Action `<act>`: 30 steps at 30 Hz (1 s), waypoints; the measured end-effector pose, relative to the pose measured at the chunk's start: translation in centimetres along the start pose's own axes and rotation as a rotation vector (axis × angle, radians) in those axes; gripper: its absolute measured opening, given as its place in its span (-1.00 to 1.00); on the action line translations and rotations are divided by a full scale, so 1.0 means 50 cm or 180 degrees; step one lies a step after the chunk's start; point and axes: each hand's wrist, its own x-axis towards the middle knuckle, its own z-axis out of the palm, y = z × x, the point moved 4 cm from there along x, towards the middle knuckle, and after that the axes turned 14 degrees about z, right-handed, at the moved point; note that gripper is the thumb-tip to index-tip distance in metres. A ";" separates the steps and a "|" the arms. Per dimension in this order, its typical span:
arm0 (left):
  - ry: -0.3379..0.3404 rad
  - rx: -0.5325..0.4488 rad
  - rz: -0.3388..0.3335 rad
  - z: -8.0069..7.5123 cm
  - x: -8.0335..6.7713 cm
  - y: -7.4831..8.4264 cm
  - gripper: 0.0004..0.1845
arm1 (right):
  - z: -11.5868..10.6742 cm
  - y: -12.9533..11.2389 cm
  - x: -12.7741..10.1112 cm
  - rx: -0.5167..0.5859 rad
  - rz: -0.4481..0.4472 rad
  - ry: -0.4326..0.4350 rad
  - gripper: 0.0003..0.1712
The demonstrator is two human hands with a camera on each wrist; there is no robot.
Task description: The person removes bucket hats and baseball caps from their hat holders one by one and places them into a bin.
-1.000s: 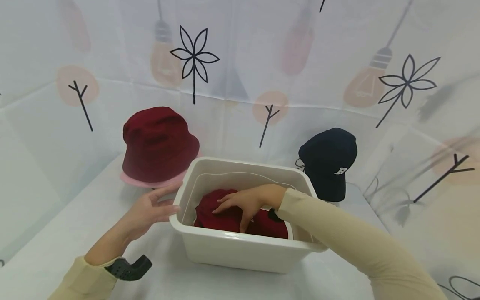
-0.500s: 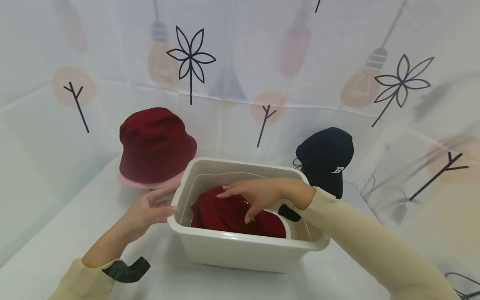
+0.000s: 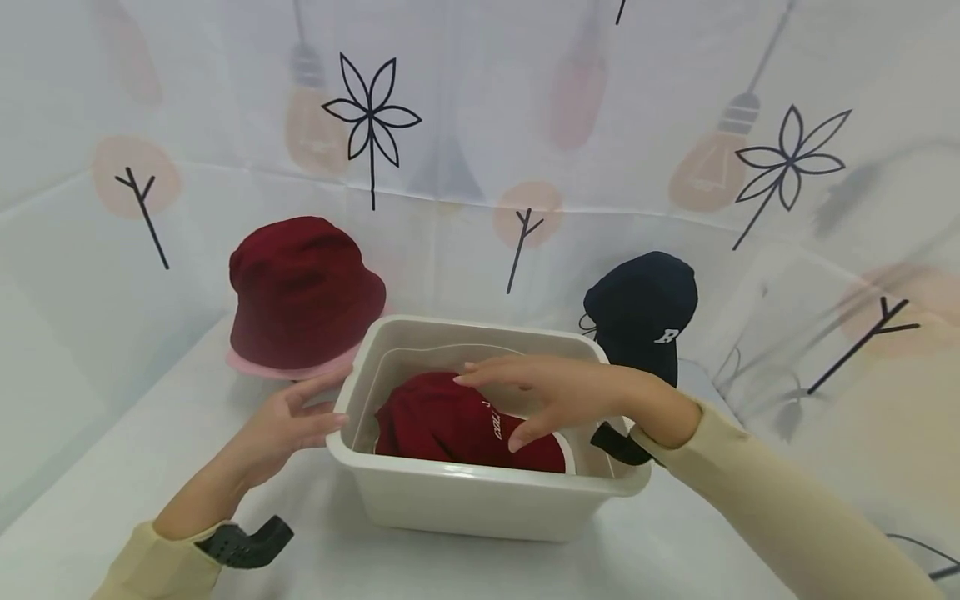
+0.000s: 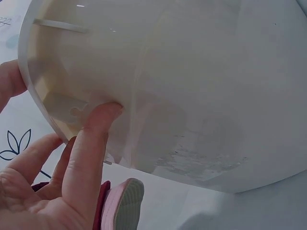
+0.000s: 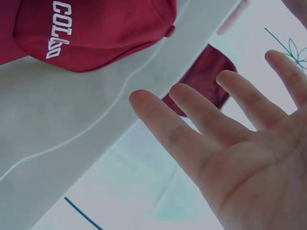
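A white plastic tub (image 3: 480, 504) stands on the table with a dark red baseball cap (image 3: 442, 425) inside; white lettering marks its front, and a pale edge lines its brim. My left hand (image 3: 277, 429) touches the tub's left side. In the left wrist view, the thumb of that left hand (image 4: 88, 163) presses the outer wall under the rim while other fingertips meet the rim's edge. Over the tub's right half hovers my right hand (image 3: 573, 396), fingers spread and holding nothing. The right wrist view shows its bare palm (image 5: 268, 167) apart from the cap (image 5: 96, 36).
Behind the tub's left corner sits a dark red bucket hat (image 3: 300, 296) above a pink brim (image 3: 281, 369). A navy cap (image 3: 645, 304) with a white letter stands behind the right corner. A patterned white cloth (image 3: 442, 108) hangs at the back.
My right hand has let go of the red cap, risen and drawn back to the right, uncovering the cap's lettering. My left hand stays at the tub's rim.
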 end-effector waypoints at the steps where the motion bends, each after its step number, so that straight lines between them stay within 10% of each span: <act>1: -0.0002 -0.0003 0.0002 0.000 0.000 0.000 -0.25 | -0.002 -0.001 -0.008 0.0032 0.0005 0.0052 -0.12; 30: -0.0020 -0.0018 0.0007 0.000 -0.001 0.001 -0.22 | 0.038 0.069 -0.174 0.0258 0.0337 0.1442 -0.14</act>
